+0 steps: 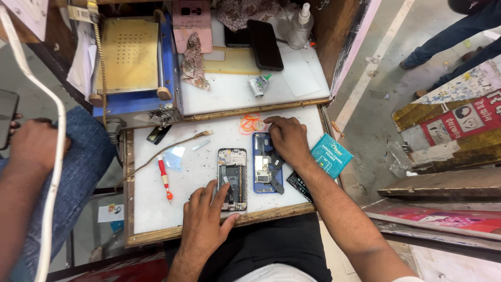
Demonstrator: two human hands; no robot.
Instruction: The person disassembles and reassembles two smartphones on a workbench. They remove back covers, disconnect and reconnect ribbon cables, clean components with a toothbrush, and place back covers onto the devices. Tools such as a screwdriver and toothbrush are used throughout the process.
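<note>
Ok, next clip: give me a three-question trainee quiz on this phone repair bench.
1. True or false: the left hand rests on the opened phone frame.
2. Which hand touches the blue phone body? A left, B right.
3. What colour is the handle of the screwdriver on the white tray?

Key: 1 true. 2 B, the right hand. 3 red.

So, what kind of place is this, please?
Most likely a small phone repair stall. Two opened phones lie on the white worktop: the left hand rests on the black one, the right hand on the blue one. A red screwdriver lies nearby.
</note>
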